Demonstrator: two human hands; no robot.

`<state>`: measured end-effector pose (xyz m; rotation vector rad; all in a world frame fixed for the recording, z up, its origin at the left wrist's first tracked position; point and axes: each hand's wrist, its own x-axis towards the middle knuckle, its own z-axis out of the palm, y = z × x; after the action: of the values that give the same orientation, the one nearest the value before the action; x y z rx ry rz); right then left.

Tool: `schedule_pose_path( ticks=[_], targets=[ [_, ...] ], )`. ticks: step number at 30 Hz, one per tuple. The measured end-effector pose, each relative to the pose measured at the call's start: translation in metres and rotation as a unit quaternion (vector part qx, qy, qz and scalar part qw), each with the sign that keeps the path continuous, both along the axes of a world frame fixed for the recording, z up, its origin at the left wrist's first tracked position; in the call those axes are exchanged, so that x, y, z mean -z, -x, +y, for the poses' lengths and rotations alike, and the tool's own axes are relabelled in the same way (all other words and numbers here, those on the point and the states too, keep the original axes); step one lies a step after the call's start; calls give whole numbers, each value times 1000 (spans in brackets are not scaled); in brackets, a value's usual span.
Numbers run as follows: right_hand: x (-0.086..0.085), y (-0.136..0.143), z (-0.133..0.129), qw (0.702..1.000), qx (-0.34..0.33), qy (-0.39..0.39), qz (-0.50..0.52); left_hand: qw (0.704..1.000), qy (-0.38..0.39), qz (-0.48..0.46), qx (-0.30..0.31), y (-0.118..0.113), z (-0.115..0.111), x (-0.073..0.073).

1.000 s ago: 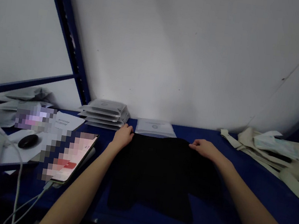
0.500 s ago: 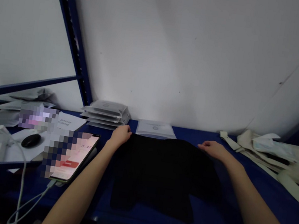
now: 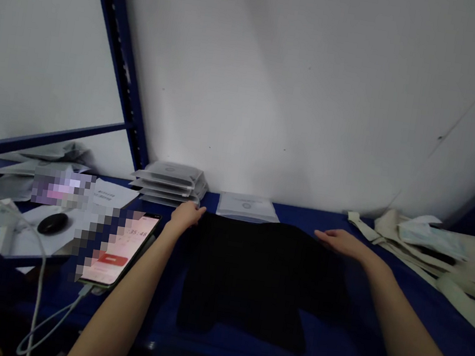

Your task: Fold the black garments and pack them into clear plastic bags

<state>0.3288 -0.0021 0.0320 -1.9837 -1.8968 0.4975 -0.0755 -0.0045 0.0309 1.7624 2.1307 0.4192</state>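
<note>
Black garment (image 3: 256, 276): dark fabric laid flat on the blue shelf surface (image 3: 374, 341), centre of the frame, its far edge running just below the wall and its near edge uneven, with a lobe hanging toward the lower left; folds and seams too dark to tell. Left hand (image 3: 185, 216): at the garment's far left corner, fingers loosely extended and lying on or at the fabric edge, palm down; whether it pinches the cloth cannot be told. Right hand (image 3: 339, 242): at the far right corner, flat and spread, palm down, fingers pointing toward the frame's left, resting on the fabric. Both bare forearms reach in from the bottom edge. Clear flat packet (image 3: 247, 207): lies against the wall just beyond the garment's far edge, between the two hands. Stack of similar packets (image 3: 169, 181): left of centre, just beside the left hand's fingertips, several layers high. Smartphone (image 3: 122, 249): left of the left forearm, screen lit and partly blurred, a white cable (image 3: 40, 321) leading from its near end toward the lower left corner. Papers (image 3: 105, 194): beyond the phone, partly blurred, with a small black oval object (image 3: 50, 222) on them. Beige cloth bags (image 3: 443, 262): heaped at the right edge, well apart from the garment. Blue rack upright (image 3: 120, 65): slants across the upper left. White wall (image 3: 301, 80): fills the upper frame.
</note>
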Motion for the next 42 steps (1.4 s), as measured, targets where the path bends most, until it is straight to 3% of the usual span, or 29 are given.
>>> schedule_pose_path(
  ticks=[5,12,16,20,23,25,28,30,32,35,38,42],
  targets=[
    [3,16,2,997,-60,44,1,998,7,-49,46,-2,5,8],
    [4,4,5,998,14,21,-57,992,18,-80,91,-5,2,6],
    [-2,5,3,997,12,-11,-69,995,6,-44,89,-9,-1,2],
    [-18,20,-9,998,-41,-1,-53,996,-59,33,57,-16,-10,-11],
    [-34,38,-29,986,-136,93,7,990,-75,55,108,-22,-22,-29],
    [-45,52,-46,956,-217,193,43,980,6,10,196,-24,-34,-43],
    [-59,76,-74,895,-303,328,7,922,222,-37,315,-30,-57,-63],
    [-66,93,-91,877,-323,352,-54,871,355,-19,339,-38,-75,-73],
    [-69,109,-106,876,-320,338,-129,850,399,17,343,-50,-92,-79],
    [-69,131,-125,880,-305,284,-230,857,365,138,338,-75,-110,-80],
    [-65,149,-137,878,-287,236,-301,844,303,269,350,-96,-119,-76],
    [-61,158,-144,879,-268,214,-331,846,234,304,370,-102,-121,-71]
  ],
)
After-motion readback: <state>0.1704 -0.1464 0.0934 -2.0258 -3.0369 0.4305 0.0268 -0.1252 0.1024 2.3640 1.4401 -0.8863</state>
